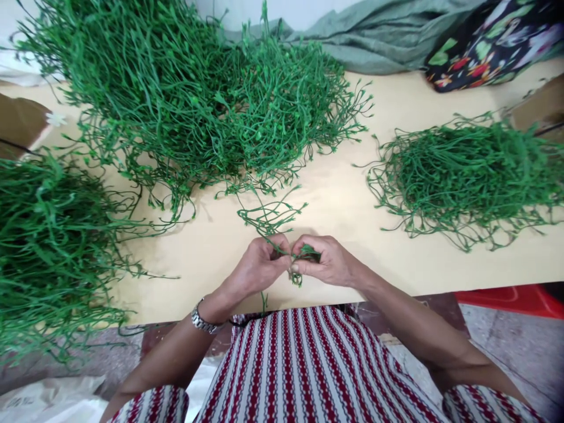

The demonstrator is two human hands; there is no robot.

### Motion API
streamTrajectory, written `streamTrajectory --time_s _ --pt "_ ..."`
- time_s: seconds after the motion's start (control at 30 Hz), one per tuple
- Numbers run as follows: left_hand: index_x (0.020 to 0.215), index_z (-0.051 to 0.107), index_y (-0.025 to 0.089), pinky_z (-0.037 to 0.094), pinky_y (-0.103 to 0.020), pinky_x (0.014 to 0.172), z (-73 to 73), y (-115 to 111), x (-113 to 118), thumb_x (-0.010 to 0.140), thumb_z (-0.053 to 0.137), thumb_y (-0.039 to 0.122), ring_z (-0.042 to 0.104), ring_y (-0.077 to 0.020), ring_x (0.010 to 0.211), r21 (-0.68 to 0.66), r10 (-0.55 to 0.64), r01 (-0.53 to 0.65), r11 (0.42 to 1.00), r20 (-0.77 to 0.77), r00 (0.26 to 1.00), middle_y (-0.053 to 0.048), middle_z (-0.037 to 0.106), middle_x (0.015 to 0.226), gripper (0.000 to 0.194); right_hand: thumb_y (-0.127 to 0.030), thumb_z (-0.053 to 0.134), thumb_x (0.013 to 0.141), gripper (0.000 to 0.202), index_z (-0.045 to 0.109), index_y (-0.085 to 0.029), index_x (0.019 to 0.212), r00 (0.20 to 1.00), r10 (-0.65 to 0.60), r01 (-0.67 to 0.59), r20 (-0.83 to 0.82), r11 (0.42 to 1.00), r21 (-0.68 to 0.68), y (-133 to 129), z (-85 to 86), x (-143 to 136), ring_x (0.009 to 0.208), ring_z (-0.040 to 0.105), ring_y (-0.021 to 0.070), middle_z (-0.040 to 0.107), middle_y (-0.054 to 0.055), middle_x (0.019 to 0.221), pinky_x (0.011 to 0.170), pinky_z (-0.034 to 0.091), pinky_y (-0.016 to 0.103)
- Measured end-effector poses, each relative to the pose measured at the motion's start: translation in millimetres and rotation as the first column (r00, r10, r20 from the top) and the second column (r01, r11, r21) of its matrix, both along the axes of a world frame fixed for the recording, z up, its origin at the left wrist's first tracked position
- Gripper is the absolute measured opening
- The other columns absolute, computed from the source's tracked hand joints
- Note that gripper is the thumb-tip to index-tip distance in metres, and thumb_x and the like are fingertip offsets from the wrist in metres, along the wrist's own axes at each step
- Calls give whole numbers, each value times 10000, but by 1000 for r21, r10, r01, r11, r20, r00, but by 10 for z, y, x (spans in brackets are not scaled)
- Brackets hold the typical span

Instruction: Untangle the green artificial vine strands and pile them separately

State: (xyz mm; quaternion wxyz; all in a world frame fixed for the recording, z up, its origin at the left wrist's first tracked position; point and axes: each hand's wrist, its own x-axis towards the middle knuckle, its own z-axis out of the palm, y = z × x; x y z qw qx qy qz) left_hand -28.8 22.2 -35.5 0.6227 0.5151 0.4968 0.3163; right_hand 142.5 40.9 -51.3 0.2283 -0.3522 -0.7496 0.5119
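Note:
My left hand point(263, 264) is closed, thumb and fingers pinching thin green artificial stems point(268, 218) whose branching ends fan out on the table beyond it. My right hand point(324, 260) is closed too, its fingertips meeting those of the left. Between its thumb and forefinger is a small green stem piece point(307, 254), with tips poking out below the fingers. The exact join between the two hands is hidden by the fingertips. A stem end also shows below my left hand, near the table edge.
A large heap of green stems point(211, 100) lies at the back, another pile point(48, 235) overhangs the table's left front edge, and a third point(471, 170) sits at right. Grey-green cloth point(374, 35) and a floral black cloth point(497, 44) lie behind. Something red point(511, 299) stands below the right edge.

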Motion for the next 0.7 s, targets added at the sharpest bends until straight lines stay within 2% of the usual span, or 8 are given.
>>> streamTrajectory --time_s 0.1,0.17,0.3,0.4,0.5,0.6,0.7 --pt "660 523 126 311 -183 495 -5 -10 9 671 532 129 416 -62 528 -4 -20 20 1000 -9 1000 46 469 573 14 -258 544 786 118 532 -141 790 999 20 -22 45 998 53 5 7 9 503 409 57 517 -28 614 478 330 169" --pt "695 542 124 307 -184 491 -5 -15 0 681 511 128 410 -62 528 -1 -45 45 999 -67 997 42 474 587 34 -238 512 797 99 522 -141 783 996 37 -47 77 990 136 8 20 18 525 420 66 516 -21 618 497 329 177" --pt "638 555 124 256 -186 459 7 -19 -29 686 480 126 336 -55 482 29 -124 134 991 -212 969 57 398 515 90 -193 436 808 107 492 -140 734 982 89 -141 166 931 335 3 47 32 517 375 79 457 -24 576 499 291 199" --pt "591 532 130 264 -191 472 20 -22 -30 663 476 113 342 -58 492 26 -189 196 980 -164 968 50 407 526 93 -162 405 792 127 458 -148 678 970 164 -222 182 903 369 -5 63 36 508 336 78 421 -28 568 499 272 213" --pt "537 501 135 239 -199 462 43 -24 -8 626 476 97 326 -58 489 12 -208 209 978 -71 976 45 400 523 100 -120 410 736 122 417 -160 621 973 193 -223 130 930 293 -13 74 26 482 301 64 369 -46 544 479 249 206" --pt "500 483 140 239 -212 470 83 -14 -2 590 473 79 330 -65 492 27 -197 197 980 -4 980 43 391 504 110 -88 406 691 103 427 -159 619 979 201 -203 32 973 107 -20 91 14 472 312 52 361 -56 534 462 245 190" --pt "458 475 144 236 -221 461 126 17 -44 564 473 67 324 -68 474 46 -145 145 988 17 989 43 377 475 130 -98 404 699 106 442 -153 616 981 187 -193 -59 975 -109 -17 110 32 474 321 45 377 -55 538 444 248 174"
